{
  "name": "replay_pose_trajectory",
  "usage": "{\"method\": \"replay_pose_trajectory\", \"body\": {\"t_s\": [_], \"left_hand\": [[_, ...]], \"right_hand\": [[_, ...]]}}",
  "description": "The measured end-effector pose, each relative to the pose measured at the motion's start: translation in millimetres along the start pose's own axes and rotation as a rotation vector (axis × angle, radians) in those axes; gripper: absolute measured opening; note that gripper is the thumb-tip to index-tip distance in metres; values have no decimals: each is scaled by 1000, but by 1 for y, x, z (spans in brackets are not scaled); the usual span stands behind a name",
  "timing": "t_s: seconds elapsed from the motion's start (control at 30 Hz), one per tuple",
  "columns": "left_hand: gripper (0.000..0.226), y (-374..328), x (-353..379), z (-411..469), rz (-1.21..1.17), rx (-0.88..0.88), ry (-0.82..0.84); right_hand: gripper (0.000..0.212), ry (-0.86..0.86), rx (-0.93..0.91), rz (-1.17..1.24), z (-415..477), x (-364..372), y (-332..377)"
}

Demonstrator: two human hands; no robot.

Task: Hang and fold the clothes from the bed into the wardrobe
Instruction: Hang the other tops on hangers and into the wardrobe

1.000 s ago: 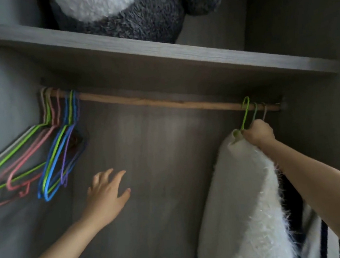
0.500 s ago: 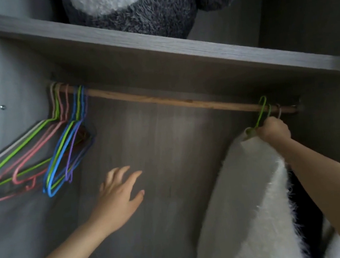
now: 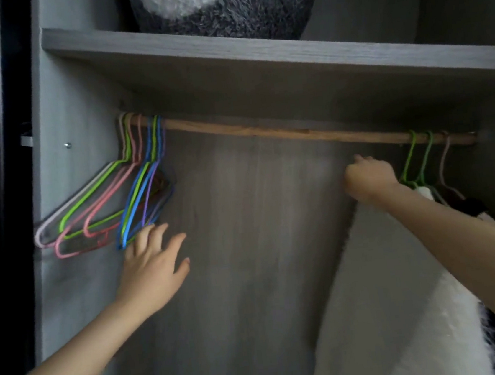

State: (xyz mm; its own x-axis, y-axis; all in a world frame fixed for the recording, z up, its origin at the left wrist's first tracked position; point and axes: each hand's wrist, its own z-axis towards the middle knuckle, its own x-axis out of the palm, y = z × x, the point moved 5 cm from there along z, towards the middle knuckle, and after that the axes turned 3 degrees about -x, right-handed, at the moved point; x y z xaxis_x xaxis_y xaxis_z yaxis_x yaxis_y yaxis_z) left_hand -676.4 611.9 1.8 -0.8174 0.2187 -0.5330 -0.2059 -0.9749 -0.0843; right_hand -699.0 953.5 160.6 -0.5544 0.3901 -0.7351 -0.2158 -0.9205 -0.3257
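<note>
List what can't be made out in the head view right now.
- Right hand: curled, palm side hidden; whether it grips anything is unclear.
- White fluffy garment: lower part cut off by bottom edge.
- Plush toy on shelf: top cut off.
- Empty hangers: overlapping; count unclear.

A grey-and-white plush toy (image 3: 219,2) sits on top of the shelf (image 3: 255,50). Below the shelf, a small metal screw (image 3: 67,145) shows in the left side panel (image 3: 78,120).
</note>
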Motion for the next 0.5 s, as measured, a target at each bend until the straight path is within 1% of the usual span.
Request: {"method": "replay_pose_trajectory", "body": {"t_s": [0.07, 0.17, 0.23, 0.33, 0.43, 0.5], "left_hand": [[53, 11, -15, -3, 41, 1, -30], [48, 29, -42, -12, 139, 26, -97], [46, 39, -58, -19, 172, 52, -150], [43, 59, -77, -29, 234, 63, -238], [44, 90, -95, -39, 339, -35, -333], [50, 111, -99, -44, 383, -124, -362]], "right_hand": [[33, 2, -110, 128, -3, -6, 49], [36, 44, -250, 249, -10, -11, 122], [39, 75, -304, 368, -12, -12, 167], [49, 128, -352, 628, -16, -20, 229], [59, 191, -367, 910, -18, -34, 282], [57, 216, -315, 1092, -16, -42, 307]]}}
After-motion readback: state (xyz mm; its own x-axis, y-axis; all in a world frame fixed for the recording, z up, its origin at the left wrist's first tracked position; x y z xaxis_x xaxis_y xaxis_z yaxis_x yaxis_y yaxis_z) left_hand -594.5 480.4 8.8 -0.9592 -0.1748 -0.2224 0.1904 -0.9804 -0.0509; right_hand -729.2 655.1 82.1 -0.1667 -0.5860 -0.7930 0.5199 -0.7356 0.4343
